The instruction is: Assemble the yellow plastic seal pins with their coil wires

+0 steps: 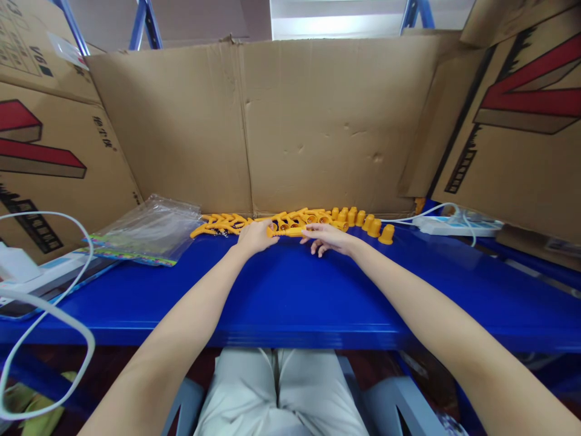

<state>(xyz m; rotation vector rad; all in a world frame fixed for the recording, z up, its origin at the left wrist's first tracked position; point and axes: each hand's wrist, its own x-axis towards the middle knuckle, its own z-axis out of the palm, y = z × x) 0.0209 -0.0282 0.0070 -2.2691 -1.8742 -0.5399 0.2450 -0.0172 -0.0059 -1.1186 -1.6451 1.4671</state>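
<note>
Between my hands lies a slim yellow-orange plastic tube-like piece (292, 231), held level just above the blue table. My left hand (256, 238) closes on its left end. The thumb and index finger of my right hand (327, 236) pinch its right end, while the other fingers hang loosely curled. Right behind my hands runs a row of curved, branching yellow plastic pieces (222, 223), some with round open ends. To the right of my right hand, several yellow thimble-shaped cups (374, 227) stand on the table. Fine details of the held piece are too small to make out.
Cardboard panels (336, 121) wall off the back and sides of the blue table (281, 290). Clear plastic bags (152, 227) lie at left, near a white cable (86, 327). A white power strip (456, 225) sits at the back right.
</note>
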